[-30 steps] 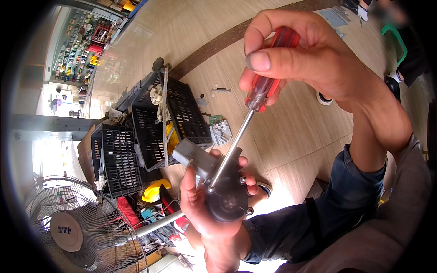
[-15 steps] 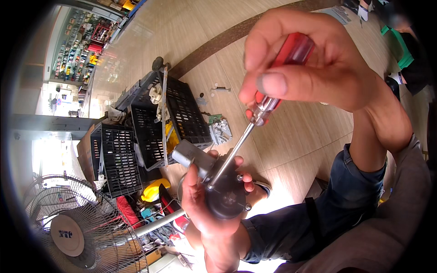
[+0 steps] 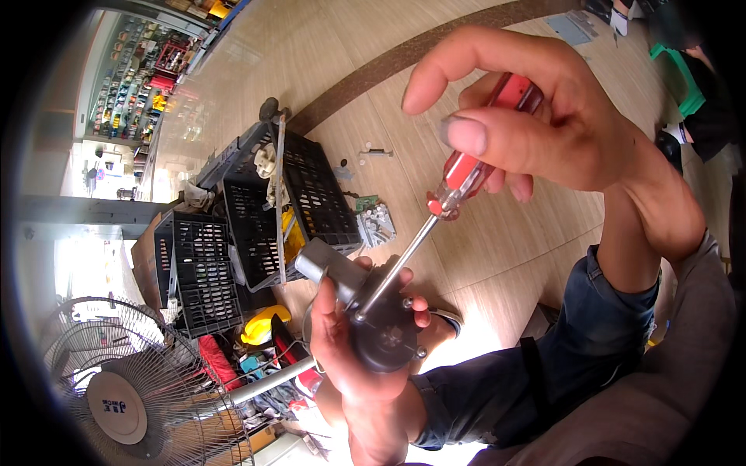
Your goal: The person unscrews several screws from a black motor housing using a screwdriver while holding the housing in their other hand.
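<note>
A small motor unit with a dark round housing (image 3: 386, 346) and a grey metal cylinder (image 3: 320, 262) rests in my left hand (image 3: 357, 373), its fingers wrapped round the sides. My right hand (image 3: 536, 132) is raised above it, thumb and curled fingers around the red and clear handle of a screwdriver (image 3: 465, 172); its index finger is lifted off the handle. The long metal shaft slants down to the left, its tip at a screw near the housing's edge. Two more screws stick out along the housing's right side.
Black plastic crates (image 3: 322, 186) stand left of centre, holding yellow and whitish items. A standing fan (image 3: 116, 404) is at the lower left. Small metal parts (image 3: 376, 225) lie on the tiled floor. At upper right, another person sits by a green stool (image 3: 684, 81). Shelves (image 3: 136, 78) fill the far left.
My right index finger has uncurled away from the screwdriver, and the handle has turned within the grip. The motor unit and my left hand stay almost in place.
</note>
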{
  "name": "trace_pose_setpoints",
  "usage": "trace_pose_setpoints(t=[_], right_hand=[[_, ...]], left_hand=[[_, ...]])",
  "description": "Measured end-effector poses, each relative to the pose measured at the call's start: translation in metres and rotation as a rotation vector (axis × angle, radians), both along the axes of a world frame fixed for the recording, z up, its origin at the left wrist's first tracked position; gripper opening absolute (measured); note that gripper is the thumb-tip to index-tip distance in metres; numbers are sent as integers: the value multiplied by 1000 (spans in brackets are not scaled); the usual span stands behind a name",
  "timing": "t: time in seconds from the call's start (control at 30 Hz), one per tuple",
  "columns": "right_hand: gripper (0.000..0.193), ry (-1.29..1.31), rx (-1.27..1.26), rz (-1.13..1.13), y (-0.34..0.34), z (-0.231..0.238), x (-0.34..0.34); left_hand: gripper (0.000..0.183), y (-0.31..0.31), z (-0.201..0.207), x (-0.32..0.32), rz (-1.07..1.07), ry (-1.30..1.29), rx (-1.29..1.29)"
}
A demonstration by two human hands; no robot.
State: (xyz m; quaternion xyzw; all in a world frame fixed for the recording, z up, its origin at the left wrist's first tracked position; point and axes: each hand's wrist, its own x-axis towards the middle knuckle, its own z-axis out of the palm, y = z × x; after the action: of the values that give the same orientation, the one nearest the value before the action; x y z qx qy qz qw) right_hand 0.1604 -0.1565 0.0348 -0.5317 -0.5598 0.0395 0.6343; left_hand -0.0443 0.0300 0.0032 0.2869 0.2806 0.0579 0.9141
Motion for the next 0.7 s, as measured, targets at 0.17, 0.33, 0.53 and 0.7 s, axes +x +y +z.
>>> trace_pose_setpoints(t=[0.17,0.33,0.53,0.7], right_hand=[[39,317,-132,-45,-3,2,-13],[39,194,-76,-8,-2,-5,-10],[31,262,-42,33,-8,-24,-3],[33,533,-403,-131,-9,12,-10]], left_hand=[[53,8,-1,-3,3,4,65],[53,12,1,-6,0,-7,69],[54,8,3,-7,-38,-34,109],[55,9,2,-6,-16,-4,36]])
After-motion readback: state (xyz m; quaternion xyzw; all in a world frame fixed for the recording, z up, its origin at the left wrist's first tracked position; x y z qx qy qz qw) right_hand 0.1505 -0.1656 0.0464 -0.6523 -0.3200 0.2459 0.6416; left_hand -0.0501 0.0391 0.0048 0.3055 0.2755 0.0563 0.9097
